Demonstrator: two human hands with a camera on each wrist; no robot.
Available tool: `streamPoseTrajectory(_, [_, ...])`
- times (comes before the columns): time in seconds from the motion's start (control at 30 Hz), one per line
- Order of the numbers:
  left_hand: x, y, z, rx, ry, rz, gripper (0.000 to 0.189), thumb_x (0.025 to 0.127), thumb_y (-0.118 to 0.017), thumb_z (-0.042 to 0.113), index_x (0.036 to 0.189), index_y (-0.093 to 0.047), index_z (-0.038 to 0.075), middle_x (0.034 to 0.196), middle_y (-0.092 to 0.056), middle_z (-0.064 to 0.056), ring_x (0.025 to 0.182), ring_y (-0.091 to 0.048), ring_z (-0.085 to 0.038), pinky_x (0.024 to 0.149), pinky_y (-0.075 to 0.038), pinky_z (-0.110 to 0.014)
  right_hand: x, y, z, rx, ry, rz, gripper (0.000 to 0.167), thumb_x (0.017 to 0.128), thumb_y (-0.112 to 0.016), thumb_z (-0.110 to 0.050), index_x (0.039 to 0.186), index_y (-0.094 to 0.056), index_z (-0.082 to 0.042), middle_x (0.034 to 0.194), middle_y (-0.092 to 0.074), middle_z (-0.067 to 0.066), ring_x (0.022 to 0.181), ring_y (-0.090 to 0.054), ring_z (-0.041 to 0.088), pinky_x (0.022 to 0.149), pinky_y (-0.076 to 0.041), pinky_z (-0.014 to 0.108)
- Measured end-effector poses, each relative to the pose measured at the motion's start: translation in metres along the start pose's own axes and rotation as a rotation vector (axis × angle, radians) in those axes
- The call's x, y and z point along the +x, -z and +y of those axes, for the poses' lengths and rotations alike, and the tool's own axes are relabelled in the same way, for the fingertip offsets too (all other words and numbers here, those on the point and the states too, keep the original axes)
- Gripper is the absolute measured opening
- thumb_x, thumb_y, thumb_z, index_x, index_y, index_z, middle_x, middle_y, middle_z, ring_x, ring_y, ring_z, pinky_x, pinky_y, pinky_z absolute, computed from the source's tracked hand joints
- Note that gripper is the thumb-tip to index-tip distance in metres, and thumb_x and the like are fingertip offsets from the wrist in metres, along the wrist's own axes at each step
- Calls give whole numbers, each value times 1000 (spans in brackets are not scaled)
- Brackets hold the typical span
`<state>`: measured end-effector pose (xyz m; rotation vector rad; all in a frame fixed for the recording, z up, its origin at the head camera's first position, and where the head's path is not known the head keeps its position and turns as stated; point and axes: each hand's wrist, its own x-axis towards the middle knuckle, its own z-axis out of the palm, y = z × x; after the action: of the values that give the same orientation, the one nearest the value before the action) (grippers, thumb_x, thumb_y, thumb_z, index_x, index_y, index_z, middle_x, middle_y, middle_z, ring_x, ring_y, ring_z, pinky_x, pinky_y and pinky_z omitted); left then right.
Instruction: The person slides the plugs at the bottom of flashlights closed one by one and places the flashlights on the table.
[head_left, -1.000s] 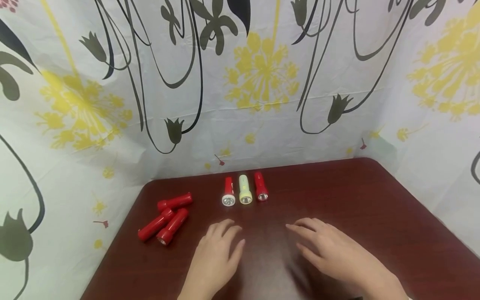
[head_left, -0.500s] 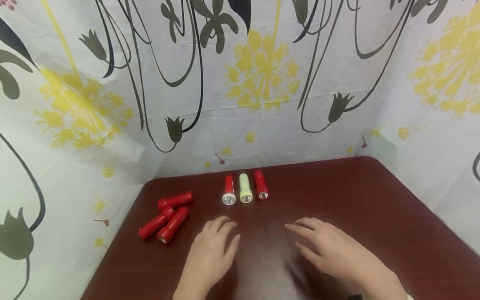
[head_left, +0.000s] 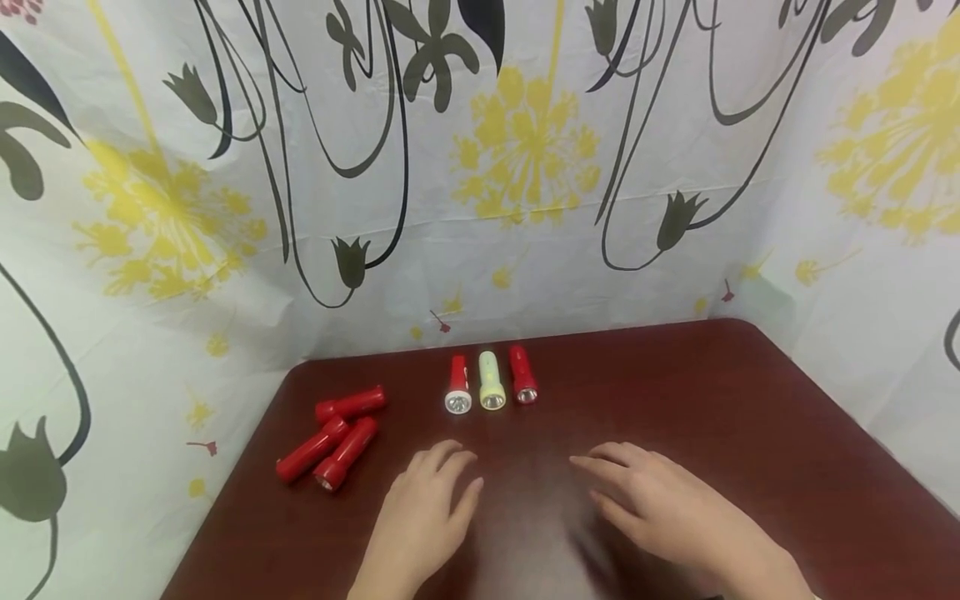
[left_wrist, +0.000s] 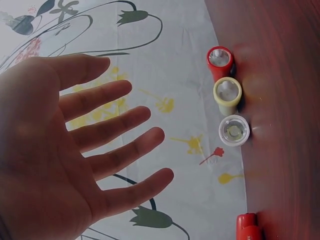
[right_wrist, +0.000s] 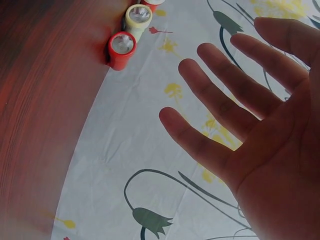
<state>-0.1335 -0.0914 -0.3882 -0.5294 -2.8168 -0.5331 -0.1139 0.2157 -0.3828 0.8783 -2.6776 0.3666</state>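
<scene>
My left hand [head_left: 423,517] hovers over the near part of the table with relaxed, spread fingers and holds nothing. Across from it, my right hand [head_left: 667,504] hangs in the same loose way, palm inward and bare. Beyond both hands three flashlights lie in a row, lenses toward me: a red one with a white head [head_left: 458,385], a pale yellow-green one [head_left: 491,380] and an all-red one [head_left: 522,375]. Left of my left hand lie three more red flashlights: a back one [head_left: 351,404], a left one [head_left: 312,450] and a front one [head_left: 346,454].
The dark reddish wooden table [head_left: 675,383] has rounded back corners. A white curtain [head_left: 525,283] printed with flowers hangs behind it and along both sides. In the left wrist view, one red flashlight [left_wrist: 248,227] is cut off at the bottom edge.
My left hand has shifted very slightly to the left. The right hand stays about where it was, and no flashlight has moved on the table.
</scene>
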Motion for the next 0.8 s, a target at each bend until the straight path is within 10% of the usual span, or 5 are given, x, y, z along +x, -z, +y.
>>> streamPoseTrajectory(0.8, [-1,-1,0,-37,3,-103,39,95,-77,38,130,-72,20,136,-68,-3,122,-66,-26,95,-61,-53,-1,-5,3,-6,2,-54,43,93,-72,-5,132,-75,-24,121,-70,-11,106,-70,10,89,-62,34])
